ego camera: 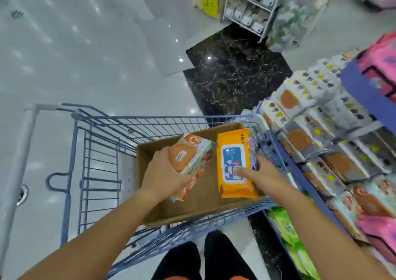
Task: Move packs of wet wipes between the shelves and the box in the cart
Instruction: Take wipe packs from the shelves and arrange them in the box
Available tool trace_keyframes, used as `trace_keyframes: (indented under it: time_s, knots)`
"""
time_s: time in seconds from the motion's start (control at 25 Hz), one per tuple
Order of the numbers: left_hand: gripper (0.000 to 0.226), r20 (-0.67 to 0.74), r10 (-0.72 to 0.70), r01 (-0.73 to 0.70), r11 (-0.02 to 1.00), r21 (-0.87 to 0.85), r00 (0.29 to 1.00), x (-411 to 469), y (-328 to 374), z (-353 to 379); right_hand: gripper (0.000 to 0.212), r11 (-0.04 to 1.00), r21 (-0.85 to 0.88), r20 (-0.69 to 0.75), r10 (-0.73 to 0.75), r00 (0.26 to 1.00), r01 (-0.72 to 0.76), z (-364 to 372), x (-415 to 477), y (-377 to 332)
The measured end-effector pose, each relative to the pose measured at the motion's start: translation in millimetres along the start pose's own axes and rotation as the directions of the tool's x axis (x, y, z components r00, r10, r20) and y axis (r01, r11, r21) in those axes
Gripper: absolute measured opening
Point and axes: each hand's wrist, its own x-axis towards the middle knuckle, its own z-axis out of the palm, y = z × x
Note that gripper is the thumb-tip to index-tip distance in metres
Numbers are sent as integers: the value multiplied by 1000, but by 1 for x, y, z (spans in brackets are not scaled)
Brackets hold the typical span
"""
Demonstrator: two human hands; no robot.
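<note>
Orange pack [234, 161] lengthwise away, cartoon pack [198, 157] diagonal

**Two packs over the box, shelves to the right**

The box [199, 200] is sitting inside the cart [150, 119], toward its right side. Two packs are lying side by side over the box. The left pack [196, 155] is tilting under the left hand [165, 176], which is gripping it from above. The right pack [233, 142] is lying by the box's right wall, with the right hand [263, 176] holding its near right edge. The shelves [308, 185] are standing just right of the cart, carrying stacked packs [310, 108]. A wire rack [250, 7] is standing far ahead, beyond the cart.
</note>
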Motion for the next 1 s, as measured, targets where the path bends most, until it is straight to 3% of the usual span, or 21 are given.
trace_keyframes:
  time_s: [0.16, 0.32, 0.44, 0.56, 0.64, 0.68, 0.76, 0.8, 0.88, 0.92, 1.0]
  knots:
    - [105, 42, -77, 63, 963, 263, 996, 50, -66, 16, 50, 977, -187, 151, 129, 980, -100, 38, 96, 16]
    - [107, 113, -108, 47, 894, 445, 988, 121, -127, 68, 57, 911, -392, 132, 196, 972, -130, 65, 199, 74]
    - [98, 167, -43, -47, 866, 498, 985, 169, -164, 106, 55, 748, -657, 86, 199, 976, -94, 79, 263, 101]
    - [91, 191, 61, -159, 817, 554, 980, 209, -195, 129, 80, 612, -791, 143, 160, 977, 16, 85, 319, 118]
    - [92, 178, 152, -229, 774, 590, 972, 230, -217, 139, 76, 734, -678, 148, 85, 985, 39, 84, 342, 125]
    - [93, 152, 187, -241, 756, 609, 971, 236, -228, 143, 65, 804, -593, 74, 14, 997, 33, 84, 349, 131]
    - [92, 80, 135, -154, 742, 652, 988, 235, -242, 153, 47, 873, -487, -205, -87, 975, -25, 87, 353, 145]
    - [94, 24, 74, -72, 749, 658, 997, 232, -245, 159, 48, 894, -437, -292, -35, 956, -101, 92, 349, 152]
    - [103, -55, -28, 58, 757, 651, 998, 223, -246, 171, 56, 916, -283, -306, 194, 932, -283, 108, 341, 162]
    - [108, -52, -47, 70, 751, 657, 998, 220, -247, 176, 54, 928, -222, -271, 237, 933, -300, 116, 338, 164]
    - [110, -31, -29, 42, 717, 696, 999, 223, -250, 179, 46, 952, -209, -218, 176, 960, -222, 126, 340, 165]
